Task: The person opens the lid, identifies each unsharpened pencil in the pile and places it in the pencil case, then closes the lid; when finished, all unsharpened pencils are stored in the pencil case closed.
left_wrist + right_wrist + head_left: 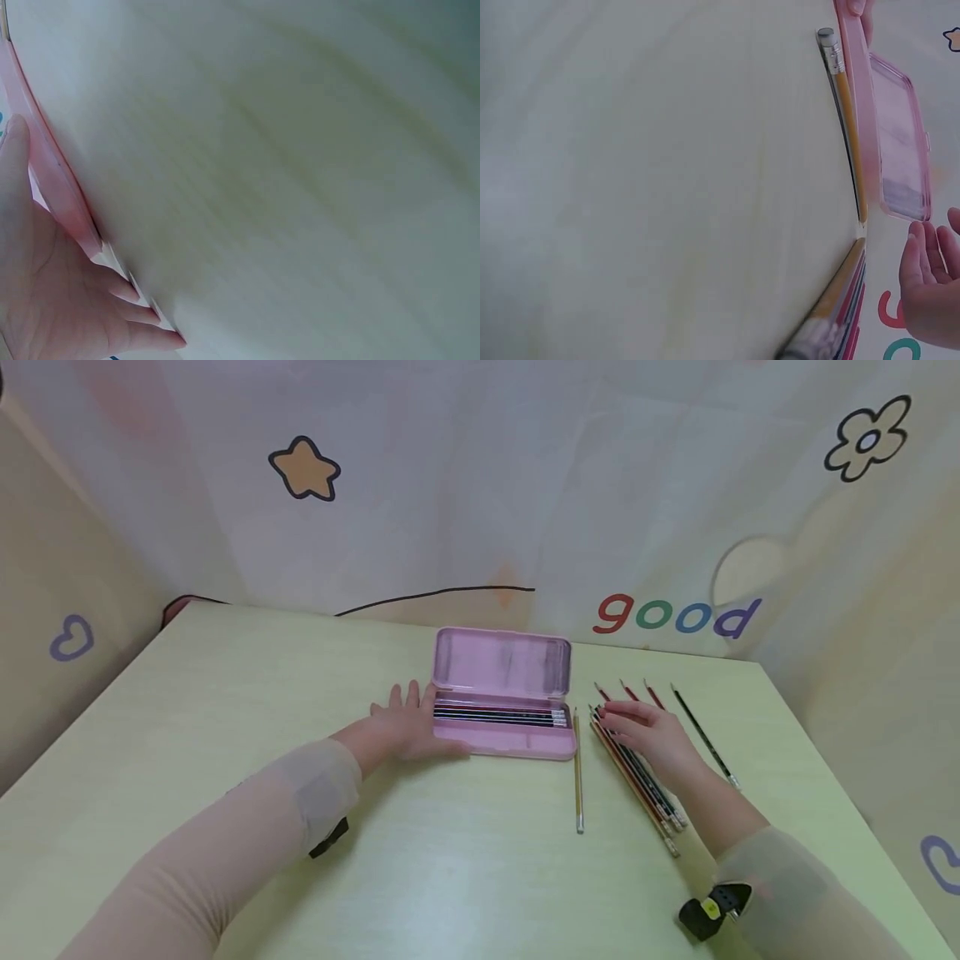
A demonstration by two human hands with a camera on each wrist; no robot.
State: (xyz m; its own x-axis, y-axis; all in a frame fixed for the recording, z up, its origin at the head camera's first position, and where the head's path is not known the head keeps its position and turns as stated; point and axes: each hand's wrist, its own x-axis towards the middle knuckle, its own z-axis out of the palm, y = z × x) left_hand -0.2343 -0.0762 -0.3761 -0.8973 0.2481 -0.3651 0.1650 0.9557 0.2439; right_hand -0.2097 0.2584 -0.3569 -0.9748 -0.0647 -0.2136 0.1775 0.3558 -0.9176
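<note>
A pink pencil case lies with its lid raised at the back of the table. Several dark pencils lie lengthwise inside it. My left hand rests at the case's left end, fingers spread and thumb along the front side. To the right, my right hand hovers over the tips of a bunch of pencils; its fingers are gently bent, and nothing shows between them in the right wrist view. A yellow pencil lies between case and bunch, its eraser end toward me.
A single dark pencil lies right of the right hand. Red pencil tips show beyond that hand. Behind the table hangs a printed cloth, with more cloth at both sides.
</note>
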